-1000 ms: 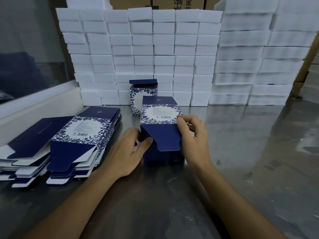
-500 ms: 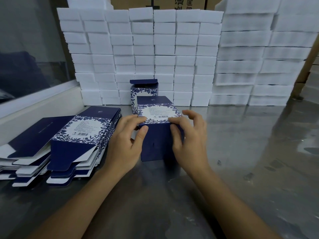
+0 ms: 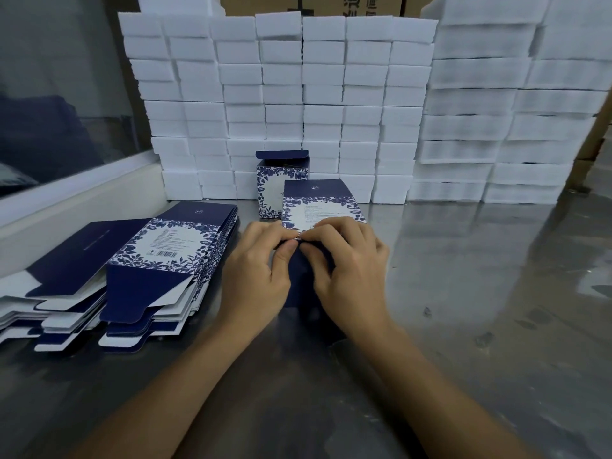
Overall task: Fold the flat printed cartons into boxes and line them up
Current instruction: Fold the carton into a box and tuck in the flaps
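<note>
A navy and white floral carton [image 3: 318, 202] lies on its side on the steel table, its near end towards me. My left hand [image 3: 256, 270] and my right hand [image 3: 344, 266] both grip that near end, fingertips meeting on its top edge and thumbs pressed on the dark end flap. Behind it stands a folded box [image 3: 270, 187] upright with its lid flap open. At the left lie two stacks of flat cartons [image 3: 162, 260], printed side up.
A wall of white foam blocks [image 3: 281, 104] runs along the back of the table, with taller stacks [image 3: 516, 127] at the right. A white ledge [image 3: 76, 197] under a glass panel borders the left. The steel table [image 3: 480, 309] stretches to the right.
The hanging end flap of the carton has been folded shut. Both hands moved inward and up, closing together over the carton's near end.
</note>
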A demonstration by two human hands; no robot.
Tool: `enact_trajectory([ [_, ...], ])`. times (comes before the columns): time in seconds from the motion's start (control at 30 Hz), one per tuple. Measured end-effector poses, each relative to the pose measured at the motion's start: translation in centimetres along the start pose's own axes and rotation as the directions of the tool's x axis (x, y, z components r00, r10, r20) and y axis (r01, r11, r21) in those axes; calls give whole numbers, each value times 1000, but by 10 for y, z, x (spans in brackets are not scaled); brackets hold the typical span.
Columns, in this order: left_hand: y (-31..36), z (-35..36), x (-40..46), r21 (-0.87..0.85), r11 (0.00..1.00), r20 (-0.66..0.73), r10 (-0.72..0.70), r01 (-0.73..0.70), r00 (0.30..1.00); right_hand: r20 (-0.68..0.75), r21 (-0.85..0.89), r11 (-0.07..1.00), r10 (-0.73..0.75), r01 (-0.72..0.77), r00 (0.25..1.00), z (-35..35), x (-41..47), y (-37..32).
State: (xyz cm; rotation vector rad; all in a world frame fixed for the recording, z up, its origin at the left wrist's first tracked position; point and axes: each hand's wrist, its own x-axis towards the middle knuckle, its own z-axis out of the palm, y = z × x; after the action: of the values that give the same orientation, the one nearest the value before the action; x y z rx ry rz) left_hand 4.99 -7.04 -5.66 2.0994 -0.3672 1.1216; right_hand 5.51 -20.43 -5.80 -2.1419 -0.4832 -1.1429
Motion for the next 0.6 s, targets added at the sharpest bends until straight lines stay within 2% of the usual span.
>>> enact_trajectory([
  [0.23,-3,-1,0,3,1000,14,2,-2,1000,-65,46,999,-11,14,998,3,-5,10],
  [0.6,-9,0,-2,-20,1000,34,17,-16,999,-93,161,983,104,-88,990,3,0,17],
])
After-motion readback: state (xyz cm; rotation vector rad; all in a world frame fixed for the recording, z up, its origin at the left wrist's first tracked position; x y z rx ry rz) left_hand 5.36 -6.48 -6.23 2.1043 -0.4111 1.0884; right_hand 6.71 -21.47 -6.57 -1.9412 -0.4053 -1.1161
